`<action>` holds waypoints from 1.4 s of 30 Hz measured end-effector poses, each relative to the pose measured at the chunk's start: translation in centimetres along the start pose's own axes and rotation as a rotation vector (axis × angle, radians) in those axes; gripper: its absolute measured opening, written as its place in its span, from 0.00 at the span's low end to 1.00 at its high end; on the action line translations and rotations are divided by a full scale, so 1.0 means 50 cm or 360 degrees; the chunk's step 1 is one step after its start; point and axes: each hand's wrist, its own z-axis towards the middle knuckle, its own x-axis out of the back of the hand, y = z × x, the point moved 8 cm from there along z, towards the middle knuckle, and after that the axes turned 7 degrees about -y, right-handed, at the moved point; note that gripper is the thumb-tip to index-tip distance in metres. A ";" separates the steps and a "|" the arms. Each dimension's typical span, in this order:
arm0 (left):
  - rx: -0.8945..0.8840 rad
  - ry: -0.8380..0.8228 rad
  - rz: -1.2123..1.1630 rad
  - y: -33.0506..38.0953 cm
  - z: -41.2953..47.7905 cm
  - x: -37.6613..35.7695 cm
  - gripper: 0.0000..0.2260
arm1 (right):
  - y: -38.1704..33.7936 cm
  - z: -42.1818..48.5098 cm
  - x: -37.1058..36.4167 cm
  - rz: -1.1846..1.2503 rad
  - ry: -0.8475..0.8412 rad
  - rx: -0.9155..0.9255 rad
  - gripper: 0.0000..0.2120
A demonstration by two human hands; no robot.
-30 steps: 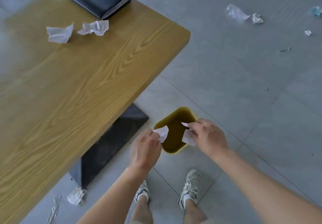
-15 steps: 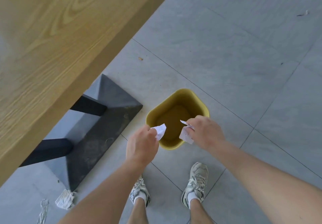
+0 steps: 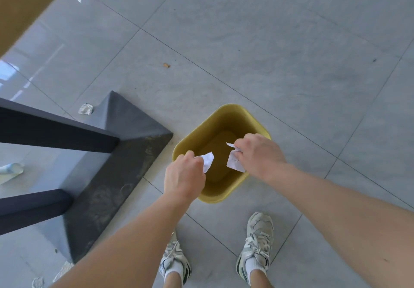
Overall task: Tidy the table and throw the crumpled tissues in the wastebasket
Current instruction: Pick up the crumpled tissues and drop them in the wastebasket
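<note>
A yellow wastebasket stands on the grey tiled floor just ahead of my feet. Over its near left rim, my left hand pinches a crumpled white tissue. My right hand hovers above the basket's right side, closed on a second crumpled tissue. Both tissues hang over the basket's open mouth. The basket's inside looks bare where it shows. Only a corner of the wooden table is in sight, at the top left.
The table's dark pyramid base and two black bars lie left of the basket. Scraps of tissue lie on the floor: one behind the base, one at the left edge, more at the bottom left. My shoes stand below the basket.
My view has dropped toward the floor, so the tabletop with its book and tissues has left the frame. Both hands have stayed over the basket, each still holding its tissue.
</note>
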 end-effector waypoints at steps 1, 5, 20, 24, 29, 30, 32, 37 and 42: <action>0.0005 -0.0007 0.0009 0.001 0.005 -0.005 0.08 | 0.002 0.007 -0.005 -0.0007 0.0002 0.0005 0.12; -0.0010 -0.0014 0.0048 0.003 0.025 -0.024 0.09 | 0.007 0.027 -0.024 -0.0007 0.0034 0.0028 0.12; -0.0046 0.0082 0.0102 -0.001 0.017 0.003 0.09 | 0.034 0.023 -0.039 0.0075 0.0004 -0.0018 0.14; -0.0048 0.0090 0.0099 0.009 -0.004 0.037 0.09 | 0.026 0.000 -0.014 0.0074 -0.0018 -0.0039 0.14; -0.0033 0.0060 0.0160 0.017 -0.043 0.082 0.09 | 0.013 -0.040 0.015 0.0061 -0.0030 -0.0025 0.14; -0.0024 0.0062 0.0167 0.018 -0.051 0.096 0.08 | 0.011 -0.050 0.027 0.0056 -0.0030 -0.0025 0.14; -0.0005 0.0069 0.0164 0.023 -0.073 0.129 0.07 | 0.005 -0.072 0.058 0.0042 -0.0020 -0.0021 0.14; 0.0008 0.0121 0.0097 0.048 -0.158 0.209 0.06 | -0.039 -0.147 0.145 0.0014 0.0036 0.0023 0.14; 0.0034 0.0154 0.0043 0.078 -0.263 0.303 0.04 | -0.094 -0.242 0.256 0.0019 -0.0006 -0.0006 0.17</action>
